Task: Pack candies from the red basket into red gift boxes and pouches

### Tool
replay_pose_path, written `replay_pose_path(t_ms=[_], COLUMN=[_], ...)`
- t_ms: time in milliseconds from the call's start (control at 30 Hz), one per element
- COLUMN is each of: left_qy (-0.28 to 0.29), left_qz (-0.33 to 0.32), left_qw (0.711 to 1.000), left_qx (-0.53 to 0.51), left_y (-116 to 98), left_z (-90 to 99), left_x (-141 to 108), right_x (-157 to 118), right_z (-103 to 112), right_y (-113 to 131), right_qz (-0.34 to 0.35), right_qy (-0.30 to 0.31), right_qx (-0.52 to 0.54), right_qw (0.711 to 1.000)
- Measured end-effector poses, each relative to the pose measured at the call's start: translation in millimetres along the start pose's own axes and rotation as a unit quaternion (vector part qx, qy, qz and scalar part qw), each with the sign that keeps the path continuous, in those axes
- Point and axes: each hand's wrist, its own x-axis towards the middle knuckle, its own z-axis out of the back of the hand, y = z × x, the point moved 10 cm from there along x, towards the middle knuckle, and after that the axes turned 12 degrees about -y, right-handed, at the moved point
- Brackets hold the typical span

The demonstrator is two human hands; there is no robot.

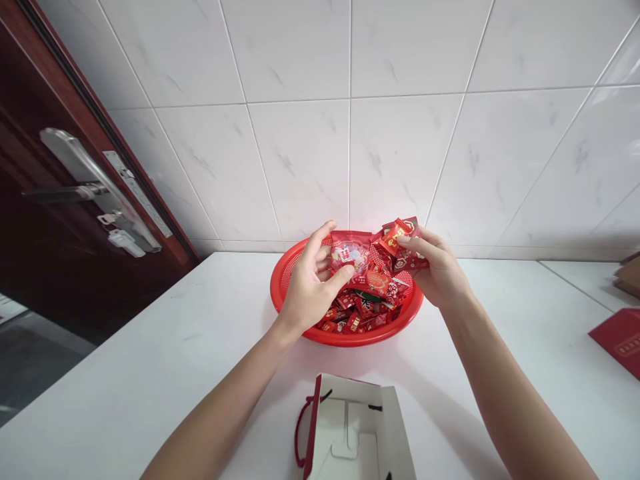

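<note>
My left hand (313, 277) pinches a red candy packet (350, 252) with a pale printed label, thumb in front. My right hand (437, 267) grips several small red candy packets (397, 235) between thumb and fingers; how many is hard to make out. Both hands are raised over a red plastic basket (345, 339) with a perforated wall. Inside the basket lies a heap of small wrapped candies (360, 313), mostly red, one with green. Nearer to me stands an open gift box (350, 433), white inside with a red cord handle on its left; no candy shows in it.
The white table (150, 347) meets a tiled wall (300, 153) behind the basket. A dark red door (45, 220) with a metal handle and keys is on the left. At the right edge lies a red box or bag (620, 340), with a brown object (631, 277) behind it.
</note>
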Motion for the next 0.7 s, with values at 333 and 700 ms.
replay_pose_path(t_ms=[333,700], left_qy=[-0.015,0.013], left_qz=[0.004,0.026], left_qw=[1.000,1.000], left_qx=[0.018,0.011], left_y=[20,28], left_z=[4.6,-1.8], left_x=[13,13], right_x=[-5,-3], right_z=[-12,-14], right_y=[-15,-30], right_qz=[-0.031,-0.063], right_qy=[0.074,0.093], right_qx=[-0.028,-0.026], right_qw=[0.996,0.993])
